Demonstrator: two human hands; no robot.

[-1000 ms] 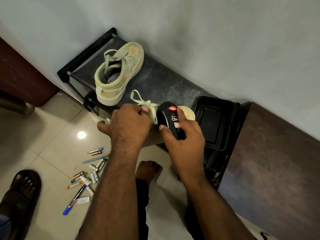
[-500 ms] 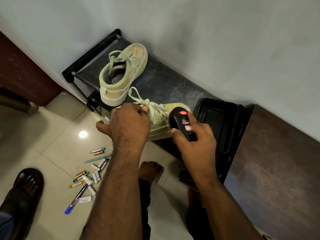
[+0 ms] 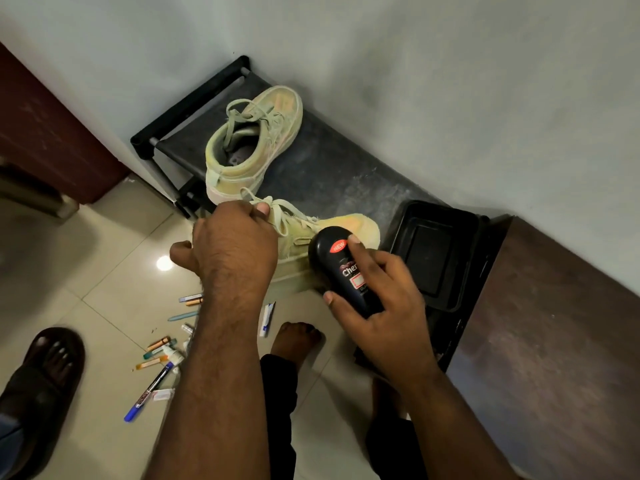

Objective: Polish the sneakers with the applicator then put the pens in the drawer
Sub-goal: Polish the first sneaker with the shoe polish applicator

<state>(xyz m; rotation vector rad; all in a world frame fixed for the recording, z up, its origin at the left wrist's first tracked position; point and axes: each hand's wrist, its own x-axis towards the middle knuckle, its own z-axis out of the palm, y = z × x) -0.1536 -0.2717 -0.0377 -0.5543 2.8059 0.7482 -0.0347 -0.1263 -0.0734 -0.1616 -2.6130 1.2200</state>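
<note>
Black polish could smear past the sole if my right hand (image 3: 388,299), curled around the applicator (image 3: 346,268), presses too hard on the near sneaker (image 3: 311,244). My left hand (image 3: 232,247) seems to grip its collar; loose pens (image 3: 162,355) lie underfoot.

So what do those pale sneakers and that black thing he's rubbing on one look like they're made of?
The near sneaker and the far sneaker look like soft matte suede or canvas: fuzzy, no shine, with woven laces. I can't tell which. The applicator, gripped by the right hand, looks like smooth glossy plastic: it catches light and bears a printed label. The left hand steadies the near sneaker.
</note>
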